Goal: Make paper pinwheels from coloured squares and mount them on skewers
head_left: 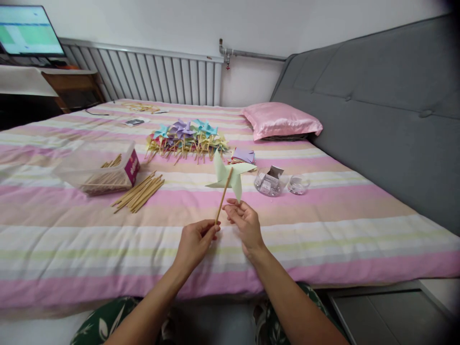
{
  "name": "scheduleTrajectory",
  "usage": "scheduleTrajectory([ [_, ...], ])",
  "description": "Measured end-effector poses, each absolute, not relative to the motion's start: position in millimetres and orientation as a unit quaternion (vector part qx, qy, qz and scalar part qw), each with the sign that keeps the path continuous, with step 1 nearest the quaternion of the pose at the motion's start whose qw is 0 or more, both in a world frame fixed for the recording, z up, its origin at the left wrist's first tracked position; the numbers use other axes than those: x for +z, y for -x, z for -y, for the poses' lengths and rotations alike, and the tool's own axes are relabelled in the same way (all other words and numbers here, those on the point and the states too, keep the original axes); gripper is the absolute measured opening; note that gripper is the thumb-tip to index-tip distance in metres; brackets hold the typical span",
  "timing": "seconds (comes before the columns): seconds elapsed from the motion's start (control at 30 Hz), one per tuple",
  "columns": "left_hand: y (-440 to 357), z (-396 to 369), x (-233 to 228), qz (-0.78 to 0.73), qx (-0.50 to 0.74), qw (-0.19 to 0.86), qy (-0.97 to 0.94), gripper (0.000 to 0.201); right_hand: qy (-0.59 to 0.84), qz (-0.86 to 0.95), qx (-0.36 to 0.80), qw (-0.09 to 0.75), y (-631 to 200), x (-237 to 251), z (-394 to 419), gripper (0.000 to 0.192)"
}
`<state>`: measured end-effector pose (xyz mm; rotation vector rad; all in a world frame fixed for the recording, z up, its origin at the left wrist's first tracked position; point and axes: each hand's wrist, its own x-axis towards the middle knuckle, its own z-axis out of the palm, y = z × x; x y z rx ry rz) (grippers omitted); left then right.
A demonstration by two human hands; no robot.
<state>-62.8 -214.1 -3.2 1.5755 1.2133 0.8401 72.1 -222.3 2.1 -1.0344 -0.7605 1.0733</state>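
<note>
A pale green paper pinwheel (pixel 234 178) on a thin wooden stick is held up above the bed, tilted to the right. My left hand (pixel 197 239) is closed, pinching the lower end of the stick between thumb and fingers. Just right of the stick is my right hand (pixel 245 224), its fingers loosely bent and a gap showing between thumb and index finger. The pinwheel's lowest blade tip comes down to these fingers; whether they touch it, I cannot tell. Behind the held pinwheel lies a pile of finished pinwheels (pixel 187 136) in blue, purple, yellow and other colours.
Loose wooden sticks (pixel 142 191) lie beside a clear plastic box (pixel 97 175) of sticks. On the right are stacked paper squares (pixel 243 155), a clear tub (pixel 269 184) with a small carton, and a small round container (pixel 298 184). A pink pillow (pixel 280 120) rests near the grey headboard (pixel 377 91).
</note>
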Motion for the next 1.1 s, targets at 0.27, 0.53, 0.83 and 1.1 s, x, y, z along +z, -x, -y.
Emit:
scheduleTrajectory([
  [0.27,63.9,214.5,-2.9,-0.494,0.34,0.458,-0.656,0.029,0.433,0.253,0.444,0.743,-86.7,5.6,218.5,0.026],
  [0.53,62.9,214.8,-3.8,-0.497,0.336,0.449,-0.662,0.028,0.385,0.199,0.519,0.737,-88.9,5.9,217.1,0.02],
  [0.83,62.3,214.2,-3.1,-0.495,0.336,0.447,-0.665,0.027,0.362,0.199,0.54,0.733,-87.5,6.2,218.4,0.014],
  [1.1,62.2,215.5,-1.2,-0.494,0.337,0.448,-0.665,0.028,0.369,0.229,0.546,0.717,-83.3,3.9,218.7,0.014],
])
